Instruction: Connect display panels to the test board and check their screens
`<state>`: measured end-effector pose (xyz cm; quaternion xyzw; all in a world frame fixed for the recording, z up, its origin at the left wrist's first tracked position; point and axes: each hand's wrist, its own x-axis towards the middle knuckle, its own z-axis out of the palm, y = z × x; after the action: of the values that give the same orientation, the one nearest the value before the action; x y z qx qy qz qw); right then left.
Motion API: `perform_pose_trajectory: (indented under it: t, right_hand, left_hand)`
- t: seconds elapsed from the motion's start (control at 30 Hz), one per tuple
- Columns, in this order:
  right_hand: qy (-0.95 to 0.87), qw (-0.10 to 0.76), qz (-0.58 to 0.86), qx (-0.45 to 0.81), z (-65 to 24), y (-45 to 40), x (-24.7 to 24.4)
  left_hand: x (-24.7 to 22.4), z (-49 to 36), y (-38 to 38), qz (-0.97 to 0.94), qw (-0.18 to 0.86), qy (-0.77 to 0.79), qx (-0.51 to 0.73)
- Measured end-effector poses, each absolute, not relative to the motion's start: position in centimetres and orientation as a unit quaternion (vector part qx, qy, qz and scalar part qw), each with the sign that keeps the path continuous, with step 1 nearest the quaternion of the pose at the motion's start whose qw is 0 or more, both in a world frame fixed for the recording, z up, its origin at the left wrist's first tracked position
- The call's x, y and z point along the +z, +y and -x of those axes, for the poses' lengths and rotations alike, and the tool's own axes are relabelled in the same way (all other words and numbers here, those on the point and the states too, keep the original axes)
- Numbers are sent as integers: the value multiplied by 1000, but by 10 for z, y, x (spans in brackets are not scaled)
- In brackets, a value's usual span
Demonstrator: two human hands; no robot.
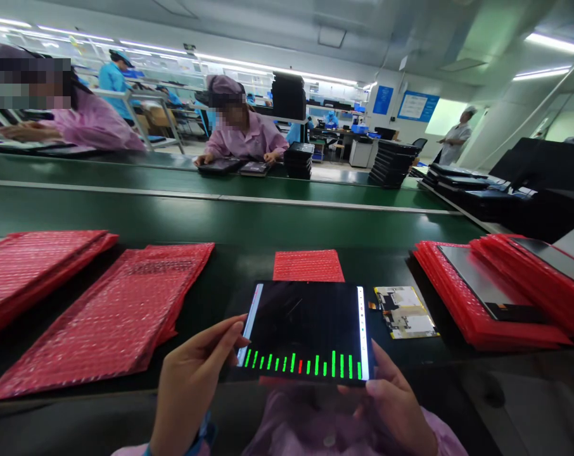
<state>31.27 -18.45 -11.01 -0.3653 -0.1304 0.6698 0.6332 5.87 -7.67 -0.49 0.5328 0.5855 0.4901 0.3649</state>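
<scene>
Pink garment (pixel 310 430) of the person is nearest, at the bottom; above it come the left hand (pixel 194 367) and the right hand (pixel 398 402), with the lit tablet (pixel 306 323) between them; its long axis runs from left to right, a little lower at the right, so each hand is at one short side, and neither is clearly nearer; the right hand holds the lower right corner, thumb at the front; the left hand has its fingertips narrow together at the left edge, but whether they grip it or only touch it, one cannot tell.

Just beside the tablet, on the right, lies a bare panel (pixel 405 313); red packs (pixel 116 310) lie to the left, and a red sheet (pixel 308 265) shows behind the tablet's upper edge; farther, across the green table (pixel 187 215), a co-worker in pink (pixel 253 136) sits with both hands near dark flat devices (pixel 220 166).
</scene>
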Motion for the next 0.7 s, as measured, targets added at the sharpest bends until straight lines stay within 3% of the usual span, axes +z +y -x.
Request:
perform_pose_trajectory:
  t: [0.7]
  right_hand:
    - [-143, 636, 348, 674, -313, -185, -112]
  left_hand:
    - [-17, -60, -71, -548, 339, 623, 443]
